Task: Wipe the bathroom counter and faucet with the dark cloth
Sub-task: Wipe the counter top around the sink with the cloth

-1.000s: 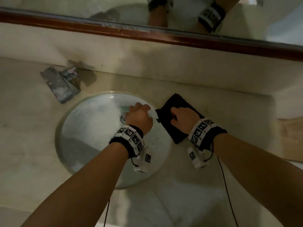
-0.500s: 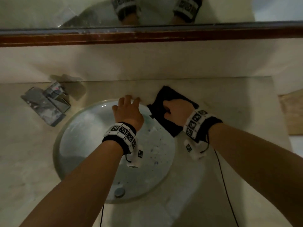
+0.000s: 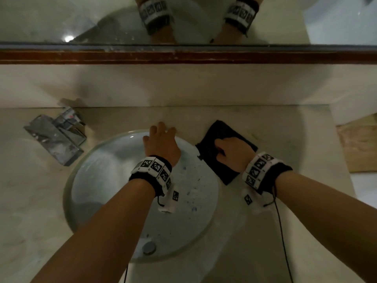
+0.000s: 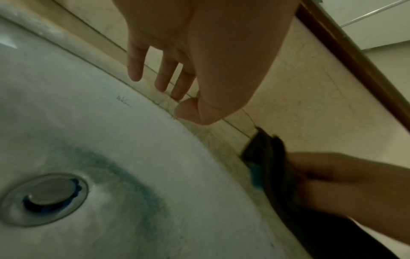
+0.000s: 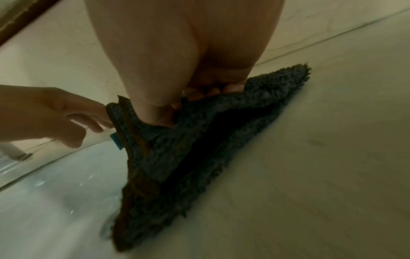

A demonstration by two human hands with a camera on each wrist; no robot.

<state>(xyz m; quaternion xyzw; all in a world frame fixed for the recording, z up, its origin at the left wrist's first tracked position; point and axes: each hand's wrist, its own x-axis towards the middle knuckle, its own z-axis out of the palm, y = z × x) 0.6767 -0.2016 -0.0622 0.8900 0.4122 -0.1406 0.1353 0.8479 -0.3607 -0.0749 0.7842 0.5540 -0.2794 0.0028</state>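
Observation:
The dark cloth (image 3: 214,137) lies folded on the beige counter (image 3: 285,131), right of the round white sink (image 3: 98,180), with one corner over the rim. My right hand (image 3: 229,152) grips it, fingers curled into its folds (image 5: 206,91); the cloth (image 5: 199,149) has a small blue tag. My left hand (image 3: 161,135) reaches over the sink's far rim with straight fingers (image 4: 162,77) and holds nothing. The chrome faucet (image 3: 55,139) stands at the sink's back left, away from both hands.
A mirror with a brown wooden frame (image 3: 183,56) runs along the wall above the backsplash. A wooden board (image 3: 359,144) borders the counter's right end. The drain plug (image 4: 44,198) sits in the basin. A thin black cable (image 3: 281,231) hangs from my right wrist.
My left hand moved from over the basin's middle to the far rim and its fingers straightened. My right hand stayed on the cloth at about the same spot.

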